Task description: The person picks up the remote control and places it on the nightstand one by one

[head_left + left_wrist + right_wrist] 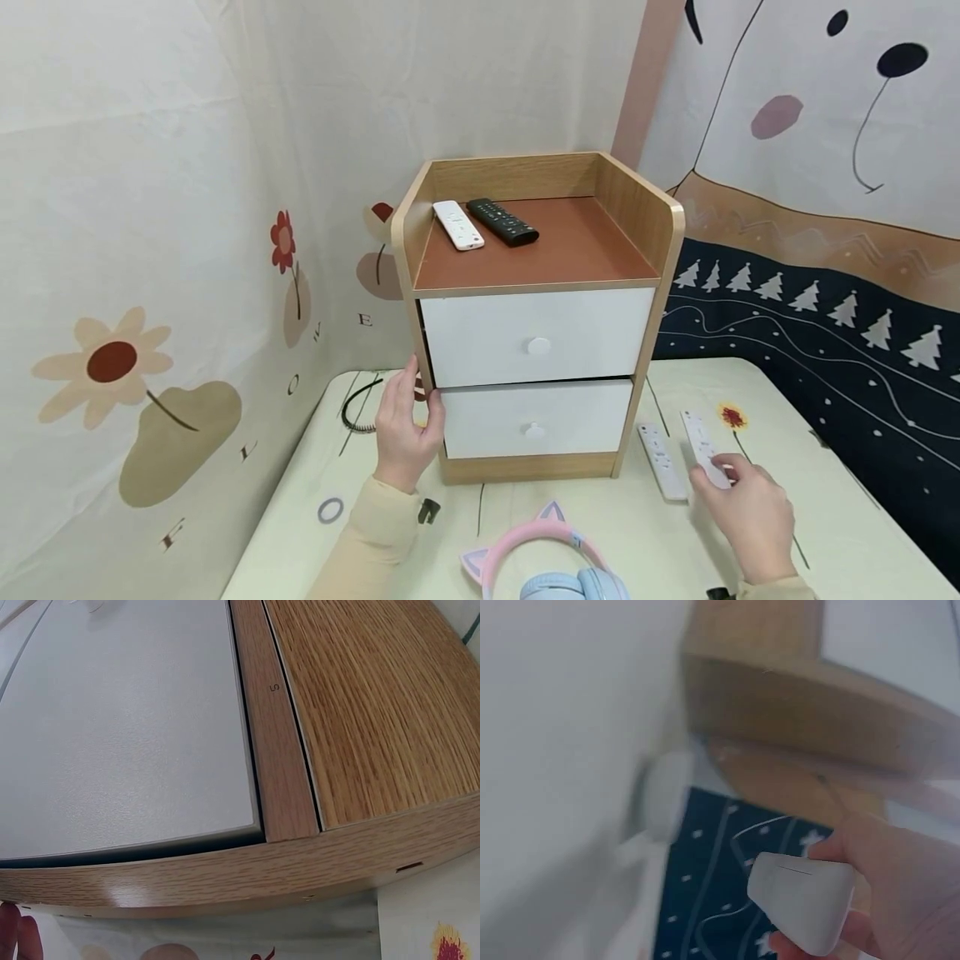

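A small wooden cabinet (536, 317) with 2 white drawers stands on a table (825, 500) covered in a pale flowered cloth. The left hand (405, 429) lies flat against the cabinet's left side by the lower drawer (536, 421), fingers straight and upright, palm pressed to the wood, seemingly to steady it. The right hand (750, 508) reaches in from the lower right and pinches the near end of a white remote (701, 446) lying on the table just right of the cabinet; the right wrist view shows fingers curled round its end. A 2nd white remote (662, 460) lies beside it, to its left and apart from the hand. On the cabinet's brown top, within the raised rim, sit another white remote (458, 224) and a black remote (502, 222), side by side. Pink and blue cat-ear headphones (543, 562) lie at the table's near edge between the forearms.
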The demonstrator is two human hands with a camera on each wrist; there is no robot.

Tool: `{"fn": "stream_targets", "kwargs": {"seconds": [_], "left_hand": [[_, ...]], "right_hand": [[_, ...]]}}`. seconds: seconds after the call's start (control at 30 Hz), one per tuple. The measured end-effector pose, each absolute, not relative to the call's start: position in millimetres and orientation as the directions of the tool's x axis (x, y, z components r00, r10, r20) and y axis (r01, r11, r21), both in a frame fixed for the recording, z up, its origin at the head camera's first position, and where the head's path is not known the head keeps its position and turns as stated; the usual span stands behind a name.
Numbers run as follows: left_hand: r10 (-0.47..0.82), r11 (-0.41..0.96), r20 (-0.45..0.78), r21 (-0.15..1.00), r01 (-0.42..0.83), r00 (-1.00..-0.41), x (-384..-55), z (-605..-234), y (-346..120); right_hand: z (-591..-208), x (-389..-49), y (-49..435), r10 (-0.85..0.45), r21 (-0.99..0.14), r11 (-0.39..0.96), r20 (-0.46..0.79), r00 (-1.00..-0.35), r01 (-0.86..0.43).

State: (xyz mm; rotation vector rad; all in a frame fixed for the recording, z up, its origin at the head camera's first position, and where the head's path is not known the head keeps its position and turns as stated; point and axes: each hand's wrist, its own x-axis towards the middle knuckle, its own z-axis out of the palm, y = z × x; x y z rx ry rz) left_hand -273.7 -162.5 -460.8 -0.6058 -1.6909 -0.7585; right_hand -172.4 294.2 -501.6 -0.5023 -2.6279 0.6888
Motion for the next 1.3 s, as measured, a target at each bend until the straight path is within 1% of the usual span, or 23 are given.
{"fn": "stream_targets", "kwargs": {"seconds": [0.1, 0.2, 0.27, 0.5, 0.63, 0.73, 0.8, 0.93, 1.2, 1.3], "left_hand": [[0.002, 0.660, 0.973, 0.172, 0.731, -0.230, -274, -461, -162], [-0.001, 0.661, 0.974, 0.171, 0.731, -0.227, -274, -461, -162], [0.001, 0.660, 0.974, 0.169, 0.732, -0.226, -274, -461, -162], [0.001, 0.657, 0.973, 0.174, 0.734, -0.231, -274, -460, -161], [-0.002, 0.655, 0.970, 0.184, 0.733, -0.242, -274, -461, -161], [-0.002, 0.653, 0.969, 0.187, 0.734, -0.246, -274, -461, -162], [-0.001, 0.653, 0.969, 0.188, 0.734, -0.247, -274, -461, -162], [0.002, 0.654, 0.968, 0.188, 0.733, -0.250, -275, -462, -162], [0.008, 0.656, 0.968, 0.184, 0.732, -0.251, -274, -462, -162], [0.008, 0.654, 0.969, 0.182, 0.734, -0.248, -275, -462, -161]], "right_hand": [[-488, -166, 281, 0.402, -0.526, 0.840, 0.439, -0.803, 0.133], [-473, -160, 267, 0.355, -0.502, 0.865, 0.610, -0.708, 0.000], [-462, -156, 259, 0.332, -0.488, 0.870, 0.683, -0.650, -0.068], [-425, -144, 235, 0.261, -0.434, 0.854, 0.833, -0.488, -0.285], [-404, -146, 222, 0.225, -0.374, 0.825, 0.905, -0.361, -0.424], [-388, -151, 212, 0.200, -0.329, 0.809, 0.933, -0.298, -0.487], [-377, -154, 207, 0.188, -0.313, 0.803, 0.940, -0.284, -0.507], [-356, -164, 198, 0.158, -0.292, 0.796, 0.946, -0.285, -0.530], [-314, -184, 181, 0.087, -0.269, 0.827, 0.929, -0.361, -0.493], [-300, -193, 174, 0.066, -0.254, 0.841, 0.925, -0.375, -0.478]]}}
